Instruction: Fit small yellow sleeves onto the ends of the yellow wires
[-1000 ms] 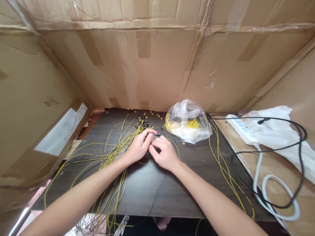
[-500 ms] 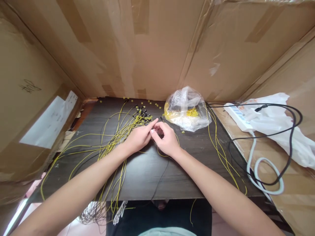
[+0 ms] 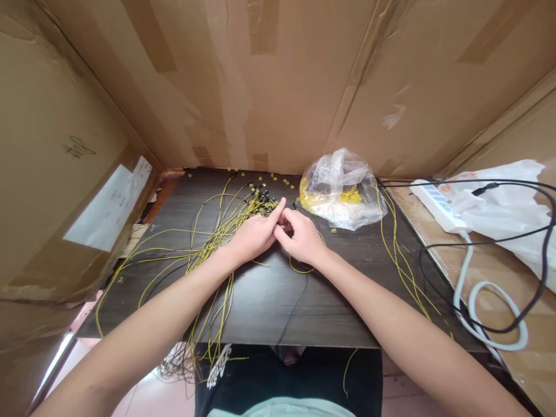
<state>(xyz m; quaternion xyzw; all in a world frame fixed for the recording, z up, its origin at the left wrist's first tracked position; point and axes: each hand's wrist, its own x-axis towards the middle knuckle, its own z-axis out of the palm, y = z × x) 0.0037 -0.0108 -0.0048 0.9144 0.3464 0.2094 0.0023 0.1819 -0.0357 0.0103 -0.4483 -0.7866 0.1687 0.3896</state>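
Note:
My left hand (image 3: 257, 234) and my right hand (image 3: 303, 236) meet over the middle of the dark table, fingertips pinched together. The left thumb or a finger points up and away. Whatever lies between the fingers is too small and covered to name. A thin yellow wire (image 3: 300, 270) curves out from beneath my right hand. Just past my left hand lies a bundle of yellow wires (image 3: 208, 246), with black ends (image 3: 262, 196) gathered at the far side. Small yellow pieces (image 3: 285, 182) are scattered around those ends.
A clear plastic bag (image 3: 336, 191) with yellow pieces sits at the back right. More yellow wires (image 3: 396, 255) hang along the table's right side. A white power strip (image 3: 438, 205), a black cable (image 3: 545, 260) and a white bag (image 3: 512, 191) lie further right. Cardboard walls (image 3: 295, 87) enclose the table (image 3: 260, 307).
The whole view has shifted, so things appear slightly further right. Both hands stay together, still pinching; the finger sticking up from my left hand is raised a little more.

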